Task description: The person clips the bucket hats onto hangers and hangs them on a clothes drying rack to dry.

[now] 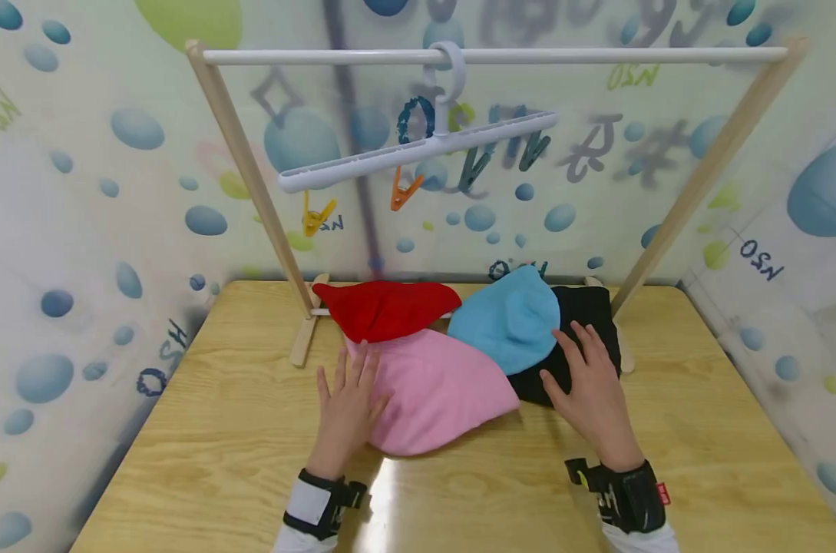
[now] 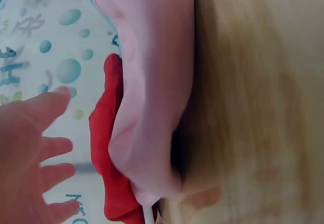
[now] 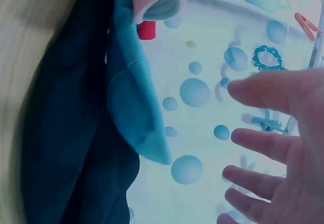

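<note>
Several soft fabric hats lie heaped on the wooden table: a red hat (image 1: 386, 307), a pink hat (image 1: 438, 395), a light blue hat (image 1: 507, 319) and a black hat (image 1: 590, 315). My left hand (image 1: 348, 407), fingers spread, is over the left edge of the pink hat; the left wrist view shows its fingers (image 2: 55, 176) raised off the fabric. The right hand (image 1: 593, 399) hovers near the black and light blue hats with fingers apart. In the right wrist view that hand is clear of the stitched blue brim (image 3: 142, 102). Neither hand holds anything.
Behind the hats stands a wooden rack with a white top rod (image 1: 597, 55). From it hangs a white hanger (image 1: 418, 150), tilted, with a yellow clip (image 1: 315, 219), an orange clip (image 1: 404, 190) and two dark green clips (image 1: 474, 169). Patterned walls enclose the table (image 1: 238, 461).
</note>
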`<action>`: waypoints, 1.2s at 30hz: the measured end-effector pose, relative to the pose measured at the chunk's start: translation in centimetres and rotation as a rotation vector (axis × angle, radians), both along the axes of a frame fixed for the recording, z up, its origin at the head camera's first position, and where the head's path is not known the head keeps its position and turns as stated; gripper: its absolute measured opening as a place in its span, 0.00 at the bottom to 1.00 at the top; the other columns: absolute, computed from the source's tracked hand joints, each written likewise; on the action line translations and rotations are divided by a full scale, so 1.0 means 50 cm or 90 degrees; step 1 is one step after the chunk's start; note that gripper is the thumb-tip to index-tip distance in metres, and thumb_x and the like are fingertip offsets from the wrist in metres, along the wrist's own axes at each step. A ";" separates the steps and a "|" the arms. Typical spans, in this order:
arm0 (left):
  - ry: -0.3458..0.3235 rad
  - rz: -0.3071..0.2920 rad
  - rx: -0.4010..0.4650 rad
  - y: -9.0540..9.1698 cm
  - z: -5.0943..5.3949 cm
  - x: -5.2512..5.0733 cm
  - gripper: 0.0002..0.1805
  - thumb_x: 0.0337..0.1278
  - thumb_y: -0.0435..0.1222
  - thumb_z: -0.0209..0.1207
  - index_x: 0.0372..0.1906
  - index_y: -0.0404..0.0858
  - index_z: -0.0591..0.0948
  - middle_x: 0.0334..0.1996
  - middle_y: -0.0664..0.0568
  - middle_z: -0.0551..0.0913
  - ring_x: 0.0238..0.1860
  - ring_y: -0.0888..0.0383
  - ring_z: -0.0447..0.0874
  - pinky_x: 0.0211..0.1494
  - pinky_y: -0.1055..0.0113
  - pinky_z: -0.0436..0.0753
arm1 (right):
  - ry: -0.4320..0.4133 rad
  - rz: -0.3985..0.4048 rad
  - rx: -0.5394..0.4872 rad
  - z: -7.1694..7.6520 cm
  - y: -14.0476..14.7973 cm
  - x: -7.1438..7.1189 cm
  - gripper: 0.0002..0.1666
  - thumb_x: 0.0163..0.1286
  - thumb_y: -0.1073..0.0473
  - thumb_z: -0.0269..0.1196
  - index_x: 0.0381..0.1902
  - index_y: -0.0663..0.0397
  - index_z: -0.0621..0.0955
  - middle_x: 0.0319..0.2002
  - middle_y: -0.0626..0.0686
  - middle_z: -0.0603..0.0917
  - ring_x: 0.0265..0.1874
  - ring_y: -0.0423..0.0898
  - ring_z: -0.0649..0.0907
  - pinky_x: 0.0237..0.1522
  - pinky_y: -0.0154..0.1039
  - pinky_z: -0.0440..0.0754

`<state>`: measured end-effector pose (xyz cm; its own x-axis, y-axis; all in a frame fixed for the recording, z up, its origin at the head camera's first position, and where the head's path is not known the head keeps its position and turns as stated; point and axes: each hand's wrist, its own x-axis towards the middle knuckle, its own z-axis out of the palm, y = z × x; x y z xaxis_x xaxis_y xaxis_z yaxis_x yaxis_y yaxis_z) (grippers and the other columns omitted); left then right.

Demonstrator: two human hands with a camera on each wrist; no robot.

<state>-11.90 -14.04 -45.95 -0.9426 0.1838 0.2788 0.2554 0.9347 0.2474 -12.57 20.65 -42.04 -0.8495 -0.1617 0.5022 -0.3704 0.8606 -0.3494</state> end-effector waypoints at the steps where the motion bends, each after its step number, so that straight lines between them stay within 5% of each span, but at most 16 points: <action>1: 0.016 0.000 -0.002 -0.002 0.000 -0.004 0.37 0.59 0.47 0.62 0.70 0.36 0.66 0.72 0.41 0.58 0.71 0.36 0.49 0.66 0.32 0.45 | 0.014 0.009 -0.006 0.001 -0.001 -0.003 0.35 0.54 0.64 0.70 0.60 0.67 0.72 0.63 0.72 0.66 0.64 0.70 0.62 0.59 0.69 0.60; 6: 0.081 -0.007 -0.009 -0.018 0.003 -0.033 0.34 0.56 0.40 0.65 0.68 0.36 0.69 0.70 0.40 0.62 0.68 0.35 0.57 0.64 0.32 0.54 | 0.028 0.045 -0.020 0.014 -0.010 -0.021 0.31 0.54 0.68 0.70 0.56 0.70 0.75 0.59 0.73 0.69 0.57 0.71 0.69 0.52 0.68 0.67; 13: 0.071 -0.014 -0.020 -0.041 0.002 -0.089 0.34 0.53 0.33 0.66 0.66 0.35 0.69 0.68 0.38 0.64 0.67 0.33 0.58 0.64 0.33 0.56 | -0.058 0.079 0.016 0.053 -0.024 -0.047 0.23 0.61 0.66 0.66 0.54 0.69 0.77 0.56 0.70 0.74 0.55 0.67 0.73 0.52 0.63 0.72; 20: 0.092 0.015 -0.044 -0.073 0.001 -0.136 0.23 0.52 0.26 0.62 0.56 0.34 0.77 0.60 0.35 0.72 0.63 0.34 0.64 0.61 0.34 0.62 | -0.098 0.130 0.068 0.084 -0.040 -0.070 0.22 0.65 0.62 0.64 0.56 0.66 0.77 0.55 0.66 0.77 0.53 0.63 0.77 0.52 0.59 0.74; 28: 0.069 0.026 -0.020 -0.096 0.001 -0.160 0.13 0.53 0.26 0.58 0.45 0.34 0.83 0.57 0.37 0.75 0.62 0.35 0.66 0.60 0.35 0.63 | -0.111 0.161 0.086 0.101 -0.053 -0.082 0.23 0.65 0.61 0.64 0.56 0.65 0.77 0.61 0.67 0.72 0.51 0.63 0.78 0.47 0.57 0.78; 36: 0.079 -0.041 -0.029 -0.119 -0.009 -0.185 0.15 0.49 0.24 0.59 0.45 0.33 0.82 0.58 0.36 0.75 0.63 0.33 0.64 0.61 0.35 0.63 | -0.105 0.177 0.092 0.100 -0.057 -0.088 0.23 0.66 0.61 0.64 0.57 0.65 0.77 0.62 0.68 0.70 0.42 0.60 0.82 0.41 0.53 0.80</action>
<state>-21.13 -20.00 -46.38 -0.8870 0.2581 0.3829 0.3414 0.9249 0.1672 -16.95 17.78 -37.04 -0.8312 -0.4572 0.3164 -0.5456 0.7802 -0.3059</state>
